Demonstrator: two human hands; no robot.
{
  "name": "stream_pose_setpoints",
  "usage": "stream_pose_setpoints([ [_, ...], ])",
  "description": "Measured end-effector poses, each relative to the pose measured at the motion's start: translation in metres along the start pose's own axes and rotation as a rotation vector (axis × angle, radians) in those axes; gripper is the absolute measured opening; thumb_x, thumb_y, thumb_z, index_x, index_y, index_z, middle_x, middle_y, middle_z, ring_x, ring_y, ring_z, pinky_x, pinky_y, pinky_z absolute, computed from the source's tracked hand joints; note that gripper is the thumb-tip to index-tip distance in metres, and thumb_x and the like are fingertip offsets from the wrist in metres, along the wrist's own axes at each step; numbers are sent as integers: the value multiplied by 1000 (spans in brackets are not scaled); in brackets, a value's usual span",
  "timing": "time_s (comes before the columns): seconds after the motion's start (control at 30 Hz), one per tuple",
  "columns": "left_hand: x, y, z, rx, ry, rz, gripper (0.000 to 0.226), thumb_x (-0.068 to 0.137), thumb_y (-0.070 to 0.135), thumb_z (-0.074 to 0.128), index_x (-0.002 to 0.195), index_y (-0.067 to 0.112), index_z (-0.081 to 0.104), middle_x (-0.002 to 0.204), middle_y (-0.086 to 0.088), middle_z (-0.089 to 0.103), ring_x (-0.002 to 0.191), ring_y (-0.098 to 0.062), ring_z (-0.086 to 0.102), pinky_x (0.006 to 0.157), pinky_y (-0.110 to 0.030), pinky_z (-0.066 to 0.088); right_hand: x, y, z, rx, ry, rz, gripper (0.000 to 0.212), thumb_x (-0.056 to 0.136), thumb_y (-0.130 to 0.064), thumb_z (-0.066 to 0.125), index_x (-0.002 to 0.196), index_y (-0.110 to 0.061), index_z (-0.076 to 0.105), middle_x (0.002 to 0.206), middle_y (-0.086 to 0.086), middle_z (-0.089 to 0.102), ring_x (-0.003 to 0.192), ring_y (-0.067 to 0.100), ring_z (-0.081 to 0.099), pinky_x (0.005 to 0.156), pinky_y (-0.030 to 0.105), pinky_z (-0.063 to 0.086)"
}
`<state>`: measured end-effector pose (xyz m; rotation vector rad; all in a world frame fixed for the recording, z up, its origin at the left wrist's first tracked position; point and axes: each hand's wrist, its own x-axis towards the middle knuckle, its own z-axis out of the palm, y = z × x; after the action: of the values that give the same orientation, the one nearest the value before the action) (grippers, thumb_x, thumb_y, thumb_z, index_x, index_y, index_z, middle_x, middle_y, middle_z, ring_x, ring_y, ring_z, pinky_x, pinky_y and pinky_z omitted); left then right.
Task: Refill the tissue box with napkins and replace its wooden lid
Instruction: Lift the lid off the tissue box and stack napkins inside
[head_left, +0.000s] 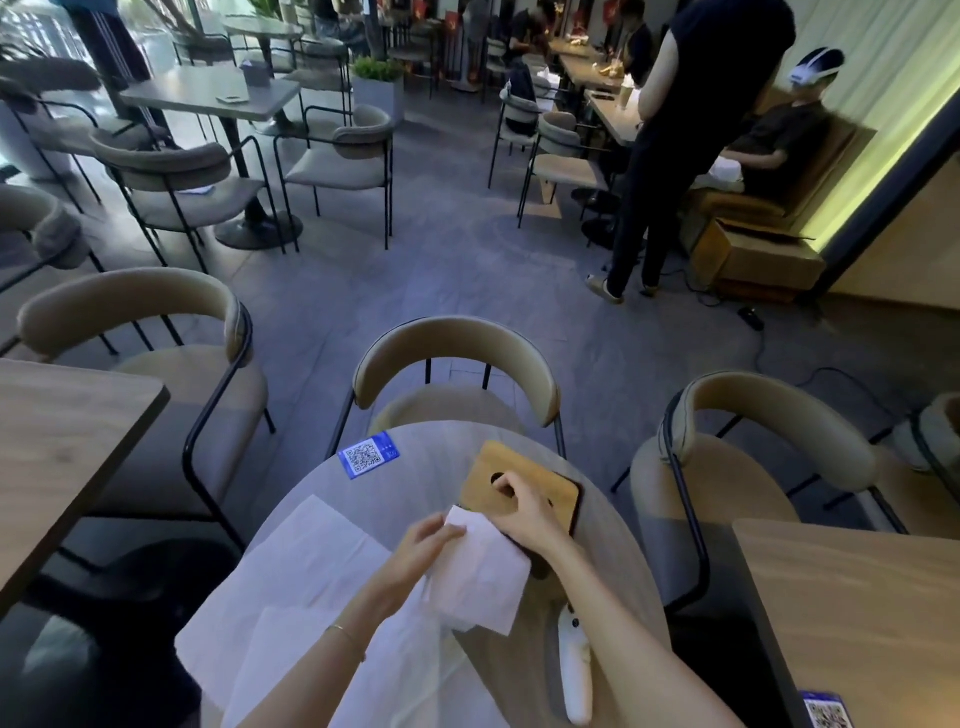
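On the round grey table (431, 467) stands a dark tissue box (575, 512) with its wooden lid (540, 483) on top, a slot cut in the lid. My right hand (522, 509) rests on the lid with the fingers curled at the slot. My left hand (428, 540) pinches the upper corner of a white stack of napkins (483, 571), which lies against the box's near side. More white napkins (311, 566) lie spread flat on the table to the left, partly under my left forearm.
A blue QR-code card (368, 455) lies at the table's far left edge. A white handheld controller (574, 670) lies near my right forearm. Beige chairs (457, 358) ring the table; wooden tables stand left and right. A standing person (675, 156) is at the far right.
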<state>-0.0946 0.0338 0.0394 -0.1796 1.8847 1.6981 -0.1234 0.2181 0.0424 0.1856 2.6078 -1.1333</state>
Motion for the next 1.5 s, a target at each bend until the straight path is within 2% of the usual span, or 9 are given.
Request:
stream_pose_setpoints([
  [0.27, 11, -10, 2, -30, 12, -1, 33, 94, 32, 56, 109, 4, 62, 100, -10, 65, 91, -20, 62, 80, -30, 46, 28, -69, -9, -223, -17, -249, 53, 80, -31, 72, 128, -26, 50, 129, 4, 46, 124, 24, 40, 102, 37, 36],
  [0.47, 4, -23, -27, -90, 190, -6, 21, 99, 24, 50, 103, 7, 62, 91, 0, 63, 77, -9, 60, 63, -16, 47, 61, -110, 46, -701, -201, -375, 48, 86, -22, 66, 131, -15, 52, 135, 13, 44, 124, 36, 42, 102, 44, 37],
  [0.57, 1, -31, -42, -77, 216, -22, 20, 100, 23, 47, 109, 13, 62, 101, -6, 66, 93, -19, 62, 79, -27, 50, 73, -102, 76, -785, -275, -313, 46, 88, -18, 62, 132, -12, 49, 139, 16, 41, 126, 37, 41, 103, 44, 36],
  [0.83, 2, -30, -58, -74, 289, -40, 17, 98, 28, 50, 94, 28, 66, 90, 6, 70, 82, -7, 65, 63, -15, 51, 86, -85, 97, -414, -262, -122, 31, 94, -18, 47, 121, -6, 57, 131, 18, 53, 121, 32, 49, 97, 37, 40],
  [1.03, 22, 19, -50, -219, 237, 91, 13, 95, 34, 55, 100, 35, 67, 98, 9, 73, 90, -7, 68, 68, -20, 54, 80, -94, 7, 323, -431, 154, 53, 86, -67, 45, 110, -24, 65, 115, 7, 67, 107, 22, 62, 93, 32, 44],
  [1.17, 44, 55, -19, -277, 252, 153, 8, 94, 33, 55, 93, 35, 64, 96, 6, 66, 87, -14, 64, 63, -22, 53, 63, -43, -58, 582, -363, 226, 43, 79, -36, 74, 117, -25, 60, 115, 3, 65, 111, 23, 60, 90, 38, 51],
  [1.27, 53, 69, 8, -233, 139, 108, 26, 94, 35, 55, 120, 31, 54, 100, 8, 65, 84, -11, 66, 60, -19, 56, 49, -1, -77, 721, -303, 295, 43, 75, -8, 77, 116, -11, 64, 119, 12, 69, 108, 28, 66, 95, 42, 53],
  [1.4, 60, 73, 38, 90, 49, 42, 61, 91, 19, 63, 136, 37, 26, 108, 8, 56, 86, -5, 55, 57, -10, 48, 31, 35, -80, 771, 47, 460, 23, 77, 7, 70, 99, 2, 68, 116, 23, 68, 85, 28, 69, 69, 33, 60],
  [1.5, 68, 65, 54, 439, 59, 112, 53, 88, 1, 58, 121, 31, 30, 80, 7, 50, 64, -5, 48, 41, -9, 43, 25, 45, -70, 579, 132, 557, 43, 76, -1, 68, 118, 3, 61, 116, 23, 66, 102, 36, 66, 89, 44, 56],
])
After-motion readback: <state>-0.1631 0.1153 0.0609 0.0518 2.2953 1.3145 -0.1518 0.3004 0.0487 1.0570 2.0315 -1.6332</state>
